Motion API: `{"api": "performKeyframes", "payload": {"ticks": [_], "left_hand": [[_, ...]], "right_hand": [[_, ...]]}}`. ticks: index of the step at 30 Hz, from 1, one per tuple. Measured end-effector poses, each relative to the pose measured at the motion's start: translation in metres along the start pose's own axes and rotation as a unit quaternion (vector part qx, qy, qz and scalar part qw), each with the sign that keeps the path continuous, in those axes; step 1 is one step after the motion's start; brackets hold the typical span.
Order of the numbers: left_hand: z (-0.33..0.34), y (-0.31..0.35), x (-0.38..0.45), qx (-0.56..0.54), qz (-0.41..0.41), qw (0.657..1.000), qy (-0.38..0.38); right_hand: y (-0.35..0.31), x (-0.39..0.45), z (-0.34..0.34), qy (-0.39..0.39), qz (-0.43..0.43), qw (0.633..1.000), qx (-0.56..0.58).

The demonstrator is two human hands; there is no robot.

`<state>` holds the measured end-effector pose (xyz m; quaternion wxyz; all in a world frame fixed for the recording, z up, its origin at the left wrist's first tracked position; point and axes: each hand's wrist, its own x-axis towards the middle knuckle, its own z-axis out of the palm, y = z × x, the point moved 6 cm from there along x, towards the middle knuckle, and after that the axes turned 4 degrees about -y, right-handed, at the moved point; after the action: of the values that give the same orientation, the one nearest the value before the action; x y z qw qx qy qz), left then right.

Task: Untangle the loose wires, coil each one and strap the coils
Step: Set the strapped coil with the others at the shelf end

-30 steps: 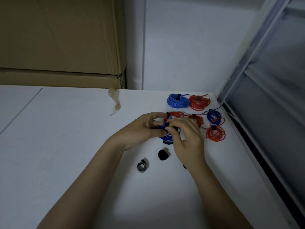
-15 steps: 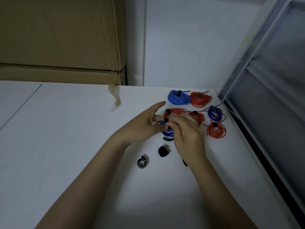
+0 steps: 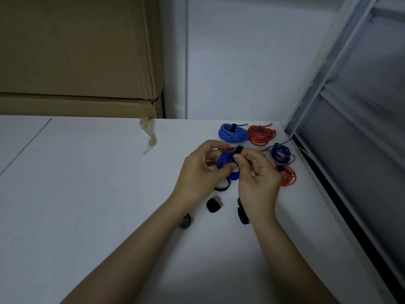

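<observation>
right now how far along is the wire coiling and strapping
Done: strapped coils lie at the table's far right, among them a blue coil, a red coil, a smaller blue coil and a red one. In hand: the left hand holds a blue coil while the right hand pinches its black strap. Spare straps remain; no loose wire is visible.

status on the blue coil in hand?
Left hand grips blue coil. Right hand pinches black strap over it, not closed. Spare straps on table; nothing blocking.
</observation>
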<state>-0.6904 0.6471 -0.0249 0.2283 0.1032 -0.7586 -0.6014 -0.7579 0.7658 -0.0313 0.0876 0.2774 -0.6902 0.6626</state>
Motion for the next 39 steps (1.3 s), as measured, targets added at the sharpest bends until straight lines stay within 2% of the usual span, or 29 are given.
{"api": "performKeyframes", "payload": {"ticks": [5,9,16,21,24,29,34,39], "left_hand": [[0.000,0.001,-0.002,-0.025,0.029,0.999,0.018],[0.005,0.005,-0.004,-0.002,0.049,0.999,-0.012],[0.003,0.005,-0.001,0.002,0.055,0.998,-0.043],[0.003,0.000,0.000,-0.118,0.017,0.990,-0.079],[0.003,0.001,0.001,-0.129,0.018,0.988,-0.081],[0.003,0.003,0.002,-0.126,0.008,0.989,-0.078],[0.000,0.002,0.003,-0.146,-0.026,0.984,-0.101],[-0.007,-0.002,0.003,-0.192,-0.081,0.966,-0.156]], "right_hand": [[0.001,-0.001,0.001,0.011,0.025,0.998,0.054],[0.004,0.000,-0.002,0.020,0.039,0.995,0.092],[0.004,-0.003,0.001,0.002,0.028,0.997,0.071],[-0.003,-0.004,0.000,-0.016,-0.021,0.999,0.045],[-0.006,-0.004,-0.001,-0.011,-0.047,0.999,0.018],[-0.016,-0.006,0.002,-0.021,-0.168,0.982,-0.081],[-0.019,-0.008,0.004,-0.049,-0.200,0.975,-0.080],[-0.023,-0.007,0.004,-0.058,-0.233,0.966,-0.098]]}}
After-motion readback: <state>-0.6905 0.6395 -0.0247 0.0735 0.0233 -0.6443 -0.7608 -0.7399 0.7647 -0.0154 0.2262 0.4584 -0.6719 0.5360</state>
